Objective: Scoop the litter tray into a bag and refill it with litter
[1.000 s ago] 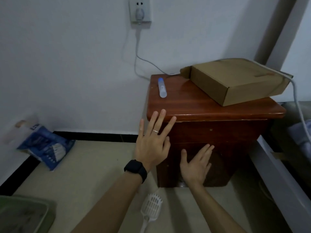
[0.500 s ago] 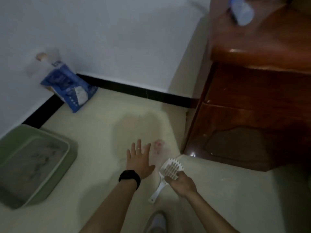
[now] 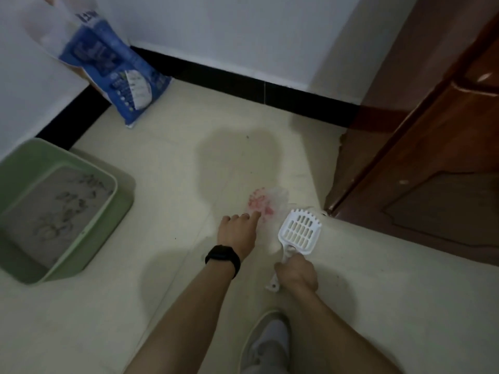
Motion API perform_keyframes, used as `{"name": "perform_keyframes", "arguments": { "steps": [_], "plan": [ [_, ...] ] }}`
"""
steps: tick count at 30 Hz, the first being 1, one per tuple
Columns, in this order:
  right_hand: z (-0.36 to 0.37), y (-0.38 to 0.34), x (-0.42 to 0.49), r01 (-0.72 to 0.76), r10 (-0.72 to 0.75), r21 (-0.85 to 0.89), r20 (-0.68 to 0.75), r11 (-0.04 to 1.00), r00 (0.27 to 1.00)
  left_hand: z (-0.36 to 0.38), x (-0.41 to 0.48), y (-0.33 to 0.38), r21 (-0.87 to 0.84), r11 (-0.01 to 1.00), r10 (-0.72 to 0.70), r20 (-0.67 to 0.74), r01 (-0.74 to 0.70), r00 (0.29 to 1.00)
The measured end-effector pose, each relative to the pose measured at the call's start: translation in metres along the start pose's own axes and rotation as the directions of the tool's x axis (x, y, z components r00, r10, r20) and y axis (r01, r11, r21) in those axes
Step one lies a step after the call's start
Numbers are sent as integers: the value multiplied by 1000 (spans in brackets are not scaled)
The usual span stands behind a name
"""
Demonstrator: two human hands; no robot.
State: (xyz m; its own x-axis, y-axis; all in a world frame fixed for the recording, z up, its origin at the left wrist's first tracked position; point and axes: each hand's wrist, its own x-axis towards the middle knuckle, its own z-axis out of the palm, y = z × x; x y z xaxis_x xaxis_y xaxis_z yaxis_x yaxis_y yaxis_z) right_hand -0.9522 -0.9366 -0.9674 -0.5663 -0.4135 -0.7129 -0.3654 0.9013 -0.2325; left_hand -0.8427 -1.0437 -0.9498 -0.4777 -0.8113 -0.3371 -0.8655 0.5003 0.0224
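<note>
- The litter sack (image 3: 118, 74), blue with a white top, leans in the wall corner beyond the litter tray (image 3: 120, 184). It carries a dark strip of letters near the top and a white label panel lower down, but all of it is too blurred to read.
- The litter tray is green, sits on the floor at the left and holds grey litter with dark furrows. Its left side is cut off by the frame edge.
- A clear plastic bag (image 3: 278, 197) with a pink print lies flat on the floor, well to the right of the litter tray. The print is smeared and I cannot make out what it shows.
- The left hand (image 3: 237, 233) wears a dark watch (image 3: 222, 259) with a blank face, and its bent fingertips touch the near edge of the plastic bag. I cannot tell whether they pinch the film.
- The right hand (image 3: 295, 271) is curled in a fist around the handle of the white slotted scoop (image 3: 299, 233), farther right of the litter tray than the plastic bag. The handle's end sticks out below the fist.
- A brown wooden cabinet (image 3: 432, 157) stands farthest right of the litter tray, cut off at the top and right.
- A grey shoe (image 3: 267, 344) shows at the bottom, partly hidden by the right forearm.
</note>
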Motion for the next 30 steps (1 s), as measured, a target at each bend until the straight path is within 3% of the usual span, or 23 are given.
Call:
{"name": "perform_keyframes", "arguments": {
  "steps": [8, 16, 22, 30],
  "plan": [
    [-65, 5, -32, 220, -220, -179, 21, 959, 975, -64, -50, -16, -173, 980, -98, 23, 100, 995],
    [-185, -62, -187, 417, -430, -312, 30, 854, 902, -222, -167, -55, -274, 906, -316, 65, 322, 947],
    [-259, -122, -372, 625, -629, -330, 110, 708, 770, -359, -304, -94, -369, 815, -468, 38, 448, 883],
    [-264, -171, -582, 813, -768, -290, 279, 505, 577, -459, -514, -161, -547, 541, -709, 112, 639, 696]
  ]
}}
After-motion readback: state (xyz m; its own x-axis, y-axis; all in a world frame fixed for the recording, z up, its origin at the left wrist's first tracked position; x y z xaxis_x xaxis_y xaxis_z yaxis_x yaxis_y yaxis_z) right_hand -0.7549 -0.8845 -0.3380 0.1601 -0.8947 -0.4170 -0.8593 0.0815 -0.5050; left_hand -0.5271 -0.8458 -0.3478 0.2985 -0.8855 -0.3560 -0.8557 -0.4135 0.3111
